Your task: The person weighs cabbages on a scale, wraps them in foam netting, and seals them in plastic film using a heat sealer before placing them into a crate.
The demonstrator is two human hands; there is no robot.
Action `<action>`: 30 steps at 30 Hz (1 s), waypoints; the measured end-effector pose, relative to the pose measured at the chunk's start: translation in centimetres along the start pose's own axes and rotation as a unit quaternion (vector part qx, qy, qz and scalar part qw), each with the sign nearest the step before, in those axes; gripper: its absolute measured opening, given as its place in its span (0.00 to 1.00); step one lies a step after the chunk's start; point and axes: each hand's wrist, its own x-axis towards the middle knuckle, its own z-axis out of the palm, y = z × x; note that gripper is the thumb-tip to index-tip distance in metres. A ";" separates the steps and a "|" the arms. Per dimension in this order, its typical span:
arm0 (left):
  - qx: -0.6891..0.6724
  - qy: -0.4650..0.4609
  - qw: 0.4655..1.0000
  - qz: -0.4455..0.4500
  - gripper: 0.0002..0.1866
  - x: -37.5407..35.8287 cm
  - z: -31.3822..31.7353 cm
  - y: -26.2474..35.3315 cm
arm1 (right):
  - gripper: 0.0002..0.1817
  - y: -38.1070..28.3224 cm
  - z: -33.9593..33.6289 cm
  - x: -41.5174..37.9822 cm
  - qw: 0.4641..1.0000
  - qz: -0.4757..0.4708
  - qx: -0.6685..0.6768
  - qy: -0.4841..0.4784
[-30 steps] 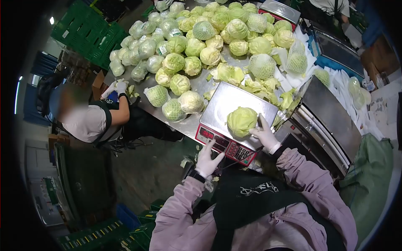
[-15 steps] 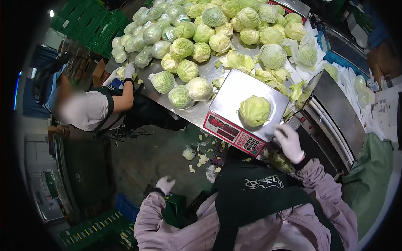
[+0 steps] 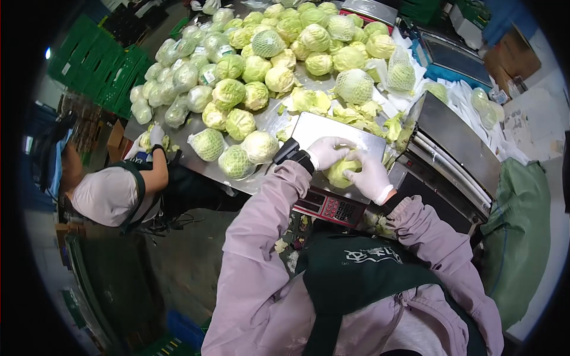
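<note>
A pale green cabbage [image 3: 341, 174] sits on the steel plate of a red digital scale [image 3: 310, 123]. My left hand [image 3: 328, 152], in a white glove, is curved over its upper left side. My right hand [image 3: 371, 178], gloved too, rests against its right side with the fingers bent. Both hands hold the cabbage between them. Beneath my hands shows the scale's red keypad [image 3: 338, 209]. Loose leaves [image 3: 309, 101] lie just behind the scale.
Behind and left is a large heap of cabbages [image 3: 285, 28], some wrapped. A wrapping machine [image 3: 454, 145] stands at the right. A co-worker [image 3: 113, 193] handles a cabbage at the left table edge. A green sack [image 3: 516, 231] leans at the right.
My left hand has come up from low at the left to the cabbage. My right hand has moved from the scale's edge onto it. The view has shifted.
</note>
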 end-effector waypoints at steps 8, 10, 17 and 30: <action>0.088 -0.088 0.984 -0.129 0.31 -0.5 -2.5 1.8 | 0.16 -1.6 2.0 -3.4 0.990 -0.125 -0.060 -0.030; 0.227 -0.087 0.952 -0.184 0.46 -1.4 -1.9 3.4 | 0.16 -1.2 2.3 -3.8 0.985 -0.146 -0.081 -0.046; 0.173 -0.060 0.958 -0.219 0.56 -1.9 0.9 0.7 | 0.10 0.0 0.9 -4.9 0.949 -0.195 -0.213 -0.128; 0.076 0.093 0.979 -0.166 0.50 -3.4 2.3 -2.1 | 0.15 4.4 0.2 -7.9 0.948 -0.160 -0.239 -0.135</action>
